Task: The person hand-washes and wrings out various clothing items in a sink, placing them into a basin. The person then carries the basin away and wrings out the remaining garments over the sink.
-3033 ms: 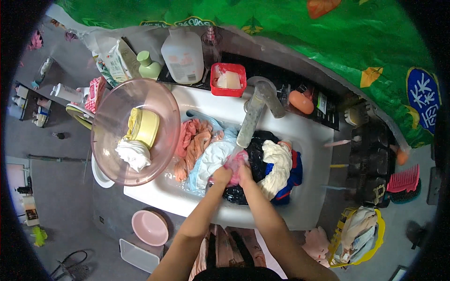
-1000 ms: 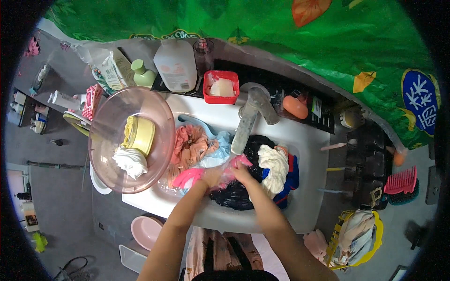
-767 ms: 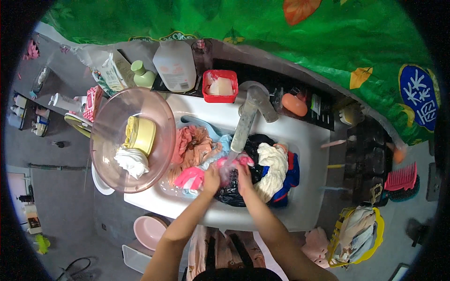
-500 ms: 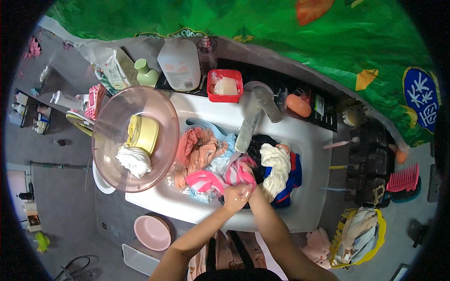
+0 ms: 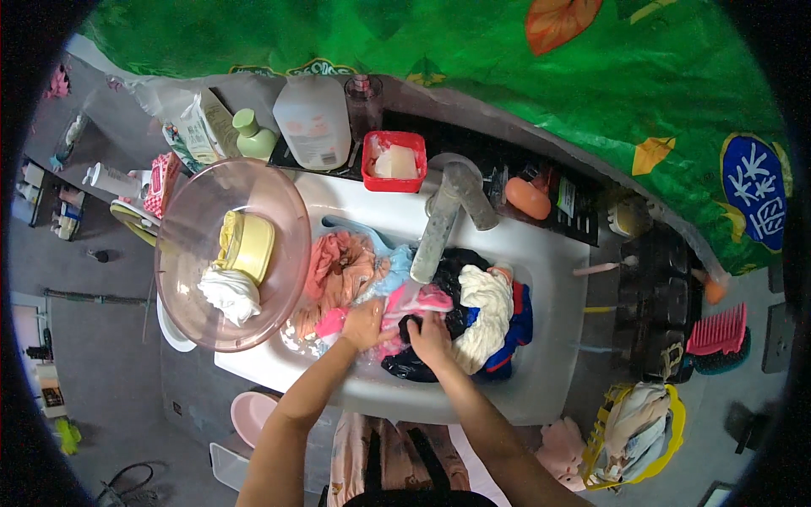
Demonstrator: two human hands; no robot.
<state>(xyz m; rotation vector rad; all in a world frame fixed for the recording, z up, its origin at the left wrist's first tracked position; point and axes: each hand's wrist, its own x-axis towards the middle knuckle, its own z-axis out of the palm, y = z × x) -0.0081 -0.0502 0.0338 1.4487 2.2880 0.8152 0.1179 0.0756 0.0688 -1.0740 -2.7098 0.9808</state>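
A wet pink-and-white striped cloth (image 5: 416, 299) lies among clothes in the white sink (image 5: 553, 338), below the grey faucet (image 5: 435, 241). My left hand (image 5: 365, 327) grips its left part. On its right part, my right hand (image 5: 431, 338) is closed, with a bit of black fabric by the thumb. Fingertips of both hands are partly hidden in the cloth. Left of it are salmon-orange garments (image 5: 342, 266) and a light blue one (image 5: 397, 266). Shiny black fabric (image 5: 410, 367), a cream knit garment (image 5: 483, 308) and a blue-and-red one (image 5: 519, 329) lie to the right.
A translucent pink basin (image 5: 186, 291) overhangs the sink's left end, holding a yellow box (image 5: 253, 249) and white cloth (image 5: 230, 296). Along the back stand a red soap box (image 5: 394, 182), a clear jug (image 5: 312, 127) and orange soap (image 5: 528, 198). A yellow basket (image 5: 676, 435) is lower right.
My hands have moved apart from being close together on the bunched striped cloth. The cloth is lower and spread in the sink; my left hand has shifted left. The view has shifted slightly.
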